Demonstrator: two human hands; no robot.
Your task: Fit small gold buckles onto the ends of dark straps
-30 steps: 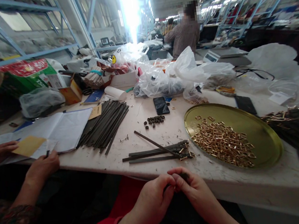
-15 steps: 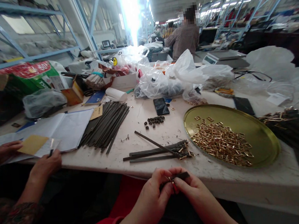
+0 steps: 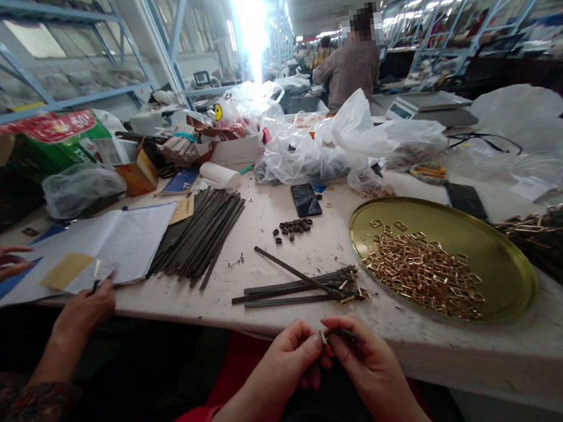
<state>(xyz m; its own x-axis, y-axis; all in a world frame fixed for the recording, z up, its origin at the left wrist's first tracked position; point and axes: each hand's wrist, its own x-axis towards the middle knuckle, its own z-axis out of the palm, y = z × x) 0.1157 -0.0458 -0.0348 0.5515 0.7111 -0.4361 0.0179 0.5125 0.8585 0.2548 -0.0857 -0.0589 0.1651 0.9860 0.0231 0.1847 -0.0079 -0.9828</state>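
Over the table's front edge, my left hand (image 3: 296,354) pinches a small gold buckle (image 3: 325,341) between thumb and fingertips. Right beside it, my right hand (image 3: 364,356) grips a dark strap (image 3: 343,332) that meets the buckle; most of the strap is hidden by the fingers. Just beyond my hands lie several dark straps (image 3: 280,294) with gold buckles at their right ends, one laid slantwise across the others. To the right, a round gold tray (image 3: 498,262) carries a heap of loose gold buckles (image 3: 426,273).
A fan of dark straps (image 3: 198,236) lies beside an open notebook (image 3: 137,233). Small dark loops (image 3: 297,226) sit near a phone (image 3: 306,199). More buckled straps (image 3: 561,242) lie far right. Plastic bags (image 3: 315,150) line the back. A co-worker's hand (image 3: 88,312) holds a pen at left.
My right hand has turned and its fingers have shifted along the strap; the left has shifted slightly. The co-worker's farther hand has moved left, off the yellow paper.
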